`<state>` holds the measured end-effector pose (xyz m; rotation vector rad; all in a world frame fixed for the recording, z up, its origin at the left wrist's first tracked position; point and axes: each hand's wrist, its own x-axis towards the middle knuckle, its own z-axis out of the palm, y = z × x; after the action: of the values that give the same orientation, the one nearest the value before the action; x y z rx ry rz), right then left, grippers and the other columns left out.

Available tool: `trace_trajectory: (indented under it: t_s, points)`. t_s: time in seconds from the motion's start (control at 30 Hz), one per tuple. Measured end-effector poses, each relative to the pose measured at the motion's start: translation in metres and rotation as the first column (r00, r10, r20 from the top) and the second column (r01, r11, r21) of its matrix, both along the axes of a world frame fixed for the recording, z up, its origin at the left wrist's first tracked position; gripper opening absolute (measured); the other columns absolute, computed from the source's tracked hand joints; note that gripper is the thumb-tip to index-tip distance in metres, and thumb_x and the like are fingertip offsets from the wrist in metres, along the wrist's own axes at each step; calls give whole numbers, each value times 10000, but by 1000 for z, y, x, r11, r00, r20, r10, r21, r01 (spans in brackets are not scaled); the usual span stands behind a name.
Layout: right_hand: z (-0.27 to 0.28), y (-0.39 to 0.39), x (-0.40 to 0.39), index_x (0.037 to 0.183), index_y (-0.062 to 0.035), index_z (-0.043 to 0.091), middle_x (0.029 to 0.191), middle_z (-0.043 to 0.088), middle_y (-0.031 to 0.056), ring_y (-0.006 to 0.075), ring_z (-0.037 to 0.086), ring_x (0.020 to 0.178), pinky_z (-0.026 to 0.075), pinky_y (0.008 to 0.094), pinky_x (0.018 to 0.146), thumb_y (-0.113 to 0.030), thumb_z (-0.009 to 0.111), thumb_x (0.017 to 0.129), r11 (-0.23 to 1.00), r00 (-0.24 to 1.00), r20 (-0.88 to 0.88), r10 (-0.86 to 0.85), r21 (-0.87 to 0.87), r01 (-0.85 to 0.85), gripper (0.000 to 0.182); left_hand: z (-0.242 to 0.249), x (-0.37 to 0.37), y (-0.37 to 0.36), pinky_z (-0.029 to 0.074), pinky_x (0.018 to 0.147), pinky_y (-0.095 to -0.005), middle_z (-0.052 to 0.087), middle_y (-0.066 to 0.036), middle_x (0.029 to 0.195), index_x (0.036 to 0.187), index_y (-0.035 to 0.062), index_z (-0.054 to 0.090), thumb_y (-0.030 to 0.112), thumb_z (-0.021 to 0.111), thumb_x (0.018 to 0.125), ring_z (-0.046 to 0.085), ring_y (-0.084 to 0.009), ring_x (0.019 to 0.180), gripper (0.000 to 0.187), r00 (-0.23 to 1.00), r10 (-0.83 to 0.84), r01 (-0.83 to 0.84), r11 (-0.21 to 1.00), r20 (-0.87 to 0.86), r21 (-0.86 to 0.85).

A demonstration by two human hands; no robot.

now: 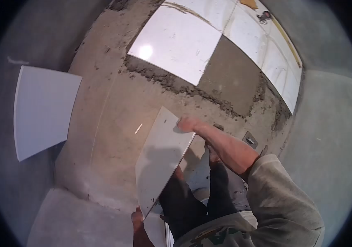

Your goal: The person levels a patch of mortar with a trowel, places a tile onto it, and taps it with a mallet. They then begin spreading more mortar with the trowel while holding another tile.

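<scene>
A large pale floor tile [157, 154] is held tilted in front of my legs, with a shadow across its face. My right hand [188, 124] is closed over its upper right corner. Down at the lower left, my left hand [137, 215] grips the opposite end by the edge; part of its fingers is hidden. Beyond the tile lies a smoothed bed of grey mortar [229, 70], with rough crumbs along its near border. A white glossy laid tile [176, 41] adjoins this bed on the left.
Another tile [44, 111] leans on the left wall. A trowel [249, 140] lies on the floor to the right of my feet. More laid tiles [268, 53] run along the right wall, with a small dark tool [264, 16] on them. A thin white strip [139, 128] lies left of the held tile.
</scene>
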<state>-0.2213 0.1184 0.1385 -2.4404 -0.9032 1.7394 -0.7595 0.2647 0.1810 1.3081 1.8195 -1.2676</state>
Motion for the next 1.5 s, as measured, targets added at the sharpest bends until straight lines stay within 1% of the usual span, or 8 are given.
trace_trajectory:
  t_s: [0.43, 0.53, 0.7, 0.77, 0.87, 1.17, 1.33, 1.5]
  points:
    - [13, 53, 19, 931, -43, 709, 973, 699, 123, 261, 676, 913, 555, 400, 743, -203, 594, 780, 981, 983, -63, -172, -98, 165, 248, 70, 260, 8, 350, 1032, -461, 546, -272, 1233, 1334, -40, 468, 460, 519, 898, 482, -405, 1186, 666, 257, -456, 375, 860, 852, 347]
    - [-36, 34, 5, 818, -19, 695, 870, 691, 138, 242, 684, 779, 563, 398, 632, -135, 541, 804, 936, 978, -43, -206, 283, 209, 194, 67, 319, -11, 359, 1022, -465, 562, -275, 1207, 1292, -45, 505, 495, 528, 897, 511, -413, 1153, 669, 502, -423, 468, 866, 754, 174]
    - [-84, 32, -25, 800, -11, 636, 836, 677, 122, 287, 640, 841, 508, 445, 732, -339, 601, 786, 140, 824, 283, -491, 959, -245, 330, 47, 297, -14, 306, 1068, -494, 619, -230, 1133, 1252, 11, 567, 540, 569, 865, 558, -398, 1084, 656, 388, -641, 516, 746, 663, 420]
    - [33, 10, -12, 952, -88, 654, 765, 660, 106, 271, 649, 706, 542, 387, 648, -180, 572, 844, 287, 247, -295, -923, -102, 952, 164, 42, 297, -17, 308, 1065, -492, 627, -217, 1123, 1252, 40, 575, 530, 588, 857, 570, -383, 1068, 629, 365, -671, 451, 734, 645, 509]
    - [-68, -61, -78, 777, -14, 648, 889, 680, 158, 311, 659, 880, 541, 471, 682, -324, 545, 877, 693, 718, -5, -696, 258, 673, 341, 45, 299, -18, 378, 989, -448, 632, -198, 1134, 1249, 42, 577, 489, 576, 881, 580, -373, 1052, 579, 355, -699, 452, 709, 620, 541]
    - [-128, -406, -212, 600, -156, 552, 649, 535, 87, 291, 569, 678, 453, 432, 599, -189, 630, 664, 563, 469, 406, -784, 784, 262, 106, 42, 289, -30, 355, 1046, -407, 525, -225, 1317, 1373, -35, 430, 608, 332, 952, 500, -368, 1225, 774, 229, -734, 388, 671, 639, 632]
    - [-134, -560, -168, 916, -53, 680, 1045, 655, 195, 368, 607, 1027, 485, 456, 876, -208, 634, 717, 350, 380, 266, -886, -154, 924, 256, 40, 290, -45, 374, 1016, -398, 548, -193, 1305, 1369, 8, 458, 616, 337, 952, 518, -333, 1205, 747, 279, -855, 337, 514, 438, 789]
    - [-212, -618, -195, 926, 3, 657, 999, 657, 251, 389, 634, 961, 506, 452, 839, -321, 548, 865, 480, 501, 361, -787, -153, 864, 347, 22, 257, 6, 432, 931, -362, 607, -173, 1233, 1305, -3, 526, 520, 383, 982, 580, -276, 1074, 632, 460, -824, 361, 514, 330, 778]
